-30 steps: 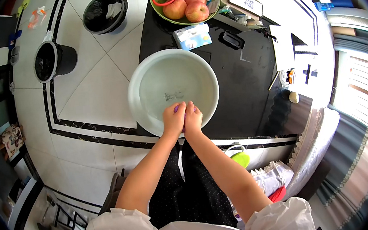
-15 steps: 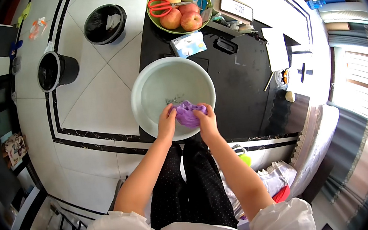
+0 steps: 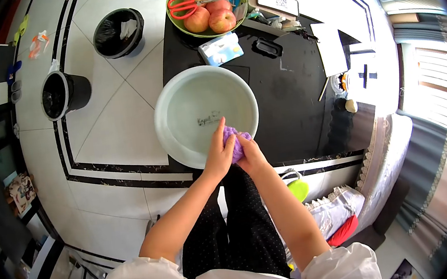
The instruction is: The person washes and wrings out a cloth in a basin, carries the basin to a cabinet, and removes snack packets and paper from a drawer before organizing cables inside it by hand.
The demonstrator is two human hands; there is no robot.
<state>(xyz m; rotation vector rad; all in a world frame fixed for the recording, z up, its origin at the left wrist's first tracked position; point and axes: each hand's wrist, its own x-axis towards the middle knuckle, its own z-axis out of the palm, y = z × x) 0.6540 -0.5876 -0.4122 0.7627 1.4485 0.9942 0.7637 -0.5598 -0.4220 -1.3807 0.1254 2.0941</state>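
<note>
A wrinkled purple cloth [image 3: 232, 144] is bunched up between my two hands, over the near right rim of a pale round basin [image 3: 161, 121]. My left hand [image 3: 220, 149] presses against the bundle from the left, its index finger stretched forward. From the right, my right hand [image 3: 250, 152] wraps round the cloth, which partly hides between the palms. Dark lettering shows on the basin's inner floor beyond my fingertips.
The basin stands on a black table [image 3: 291, 110]. Behind it are a tissue pack [image 3: 220, 49], a green basket [image 3: 174, 25] with apples and red-handled scissors [image 3: 183, 6], and a phone [image 3: 277, 2]. Two black bins [image 3: 118, 33] stand on the floor to the left.
My hands have come closer together and squeezed the purple cloth into a smaller, tighter bundle. They have shifted slightly right and toward me. The camera view has shifted a little.
</note>
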